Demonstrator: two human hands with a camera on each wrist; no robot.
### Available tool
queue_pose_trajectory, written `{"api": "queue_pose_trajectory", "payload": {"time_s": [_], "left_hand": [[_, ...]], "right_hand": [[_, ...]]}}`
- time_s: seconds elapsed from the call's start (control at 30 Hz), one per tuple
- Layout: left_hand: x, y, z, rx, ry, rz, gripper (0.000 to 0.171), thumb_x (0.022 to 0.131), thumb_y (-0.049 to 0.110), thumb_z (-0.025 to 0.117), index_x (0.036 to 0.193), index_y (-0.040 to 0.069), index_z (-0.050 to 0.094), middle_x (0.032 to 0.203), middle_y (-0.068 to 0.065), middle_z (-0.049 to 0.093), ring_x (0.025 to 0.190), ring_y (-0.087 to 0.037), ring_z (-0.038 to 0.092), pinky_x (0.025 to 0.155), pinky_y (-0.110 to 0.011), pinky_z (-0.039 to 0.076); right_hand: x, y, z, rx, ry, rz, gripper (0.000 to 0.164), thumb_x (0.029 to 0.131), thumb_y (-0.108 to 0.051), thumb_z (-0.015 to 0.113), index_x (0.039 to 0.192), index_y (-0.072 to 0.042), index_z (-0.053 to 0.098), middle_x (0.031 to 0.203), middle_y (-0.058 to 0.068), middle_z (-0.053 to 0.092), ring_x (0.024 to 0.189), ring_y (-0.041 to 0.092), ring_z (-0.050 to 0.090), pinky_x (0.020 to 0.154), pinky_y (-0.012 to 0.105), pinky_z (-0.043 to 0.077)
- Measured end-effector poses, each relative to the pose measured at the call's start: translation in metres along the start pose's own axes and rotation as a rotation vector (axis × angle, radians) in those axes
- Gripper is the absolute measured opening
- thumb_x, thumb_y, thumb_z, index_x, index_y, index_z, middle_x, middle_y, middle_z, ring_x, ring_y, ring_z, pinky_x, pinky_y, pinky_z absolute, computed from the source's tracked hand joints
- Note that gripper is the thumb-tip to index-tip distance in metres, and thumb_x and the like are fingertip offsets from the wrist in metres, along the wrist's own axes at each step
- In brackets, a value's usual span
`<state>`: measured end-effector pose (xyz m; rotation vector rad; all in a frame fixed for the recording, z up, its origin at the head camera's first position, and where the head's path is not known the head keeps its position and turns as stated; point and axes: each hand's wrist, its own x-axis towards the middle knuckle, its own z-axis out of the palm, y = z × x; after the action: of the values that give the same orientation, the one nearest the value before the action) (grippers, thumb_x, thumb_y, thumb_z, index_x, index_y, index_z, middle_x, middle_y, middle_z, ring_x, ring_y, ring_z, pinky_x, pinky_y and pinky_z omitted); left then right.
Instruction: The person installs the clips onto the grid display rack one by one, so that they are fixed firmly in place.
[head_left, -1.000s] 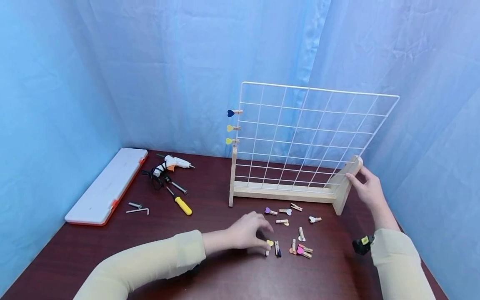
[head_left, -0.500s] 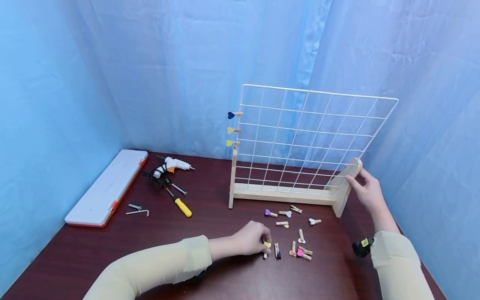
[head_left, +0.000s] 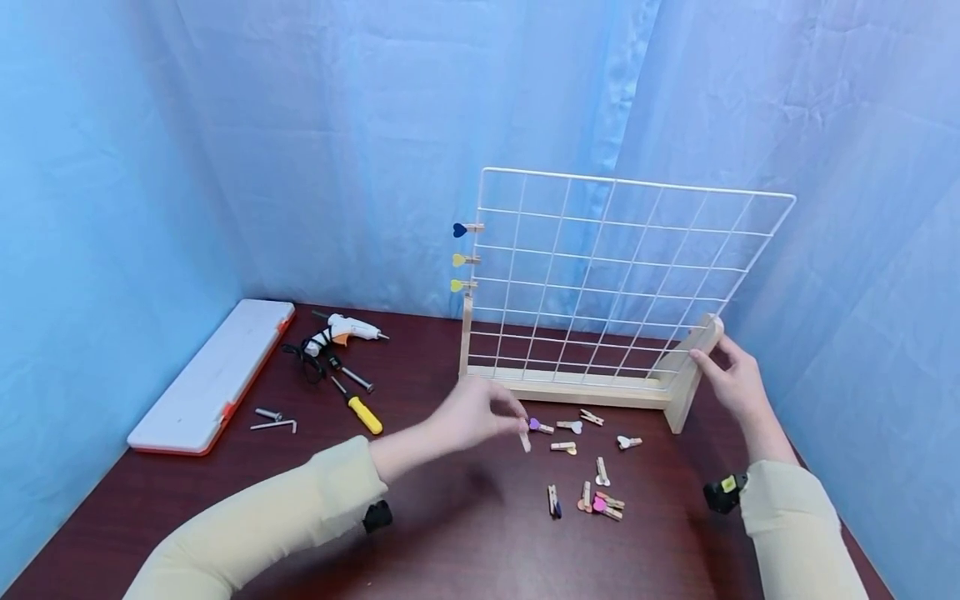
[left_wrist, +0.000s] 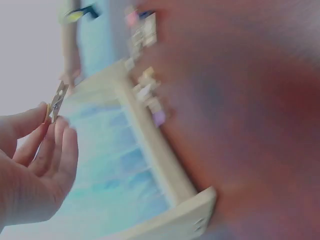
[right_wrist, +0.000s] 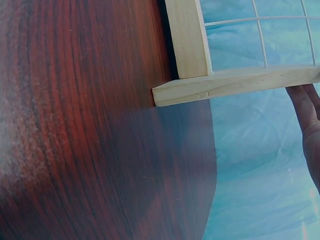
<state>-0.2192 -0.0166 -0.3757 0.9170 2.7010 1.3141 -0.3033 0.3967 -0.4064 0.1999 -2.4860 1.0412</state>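
Observation:
A small wooden clothespin (head_left: 525,440) is pinched between thumb and fingertips of my left hand (head_left: 474,412), raised over the table in front of the stand. In the left wrist view the clothespin (left_wrist: 59,99) has a yellow edge by the thumb. My right hand (head_left: 738,379) grips the right upright of the wooden stand (head_left: 585,393), thumb on its near side. The stand carries a white wire grid (head_left: 615,181). Three heart clothespins, one navy (head_left: 461,230) and two yellow (head_left: 458,260), are clipped to its left edge. The right wrist view shows part of the right hand (right_wrist: 310,125) at the upright.
Several loose heart clothespins, among them a purple one (head_left: 536,425) and a pink one (head_left: 602,505), lie before the stand. At left are a glue gun (head_left: 352,327), a yellow-handled screwdriver (head_left: 365,414), a hex key (head_left: 277,426), bolts (head_left: 268,413) and a white case (head_left: 213,375).
My left hand has taken hold of the yellow heart clothespin from the table and lifted it up and away toward the stand. My right hand stays on the upright.

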Motion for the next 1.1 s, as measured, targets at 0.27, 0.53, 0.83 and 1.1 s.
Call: {"api": "queue_pose_trajectory", "payload": {"time_s": [0.27, 0.53, 0.83, 1.1], "left_hand": [[0.023, 0.025, -0.082, -0.113, 0.488, 0.131, 0.013, 0.072, 0.03, 0.073, 0.082, 0.023, 0.073, 0.075, 0.009, 0.067, 0.062, -0.009, 0.045, 0.054, -0.023, 0.039], [0.051, 0.051, -0.143, -0.365, 0.92, 0.224, 0.023, 0.07, 0.019, 0.075, 0.084, 0.002, 0.072, 0.075, -0.008, 0.068, 0.065, -0.01, 0.046, 0.057, -0.019, 0.038], [0.075, 0.064, -0.158, -0.424, 1.043, 0.095, 0.025, 0.072, 0.024, 0.071, 0.088, 0.005, 0.072, 0.086, -0.006, 0.069, 0.084, -0.011, 0.059, 0.07, -0.02, 0.05], [0.094, 0.047, -0.158, -0.438, 1.04, 0.038, 0.026, 0.071, 0.029, 0.071, 0.088, 0.009, 0.073, 0.085, -0.001, 0.069, 0.079, -0.011, 0.06, 0.06, -0.019, 0.049]], "right_hand": [[-0.001, 0.0, -0.001, 0.006, 0.005, 0.01, 0.045, 0.088, -0.029, 0.055, 0.127, -0.007, 0.048, 0.113, 0.021, 0.053, 0.089, -0.013, 0.042, 0.068, -0.001, 0.037], [0.0, 0.003, -0.001, 0.002, 0.008, 0.012, 0.046, 0.088, -0.031, 0.055, 0.128, -0.009, 0.047, 0.114, 0.021, 0.053, 0.09, -0.013, 0.042, 0.068, 0.0, 0.037], [0.001, 0.002, -0.001, 0.008, 0.006, 0.014, 0.048, 0.087, -0.031, 0.055, 0.129, -0.008, 0.046, 0.115, 0.02, 0.052, 0.09, -0.014, 0.042, 0.068, -0.002, 0.037], [0.001, 0.0, 0.001, 0.007, 0.001, 0.018, 0.048, 0.088, -0.031, 0.055, 0.129, -0.009, 0.046, 0.115, 0.019, 0.052, 0.092, -0.013, 0.041, 0.069, -0.002, 0.036]]}}
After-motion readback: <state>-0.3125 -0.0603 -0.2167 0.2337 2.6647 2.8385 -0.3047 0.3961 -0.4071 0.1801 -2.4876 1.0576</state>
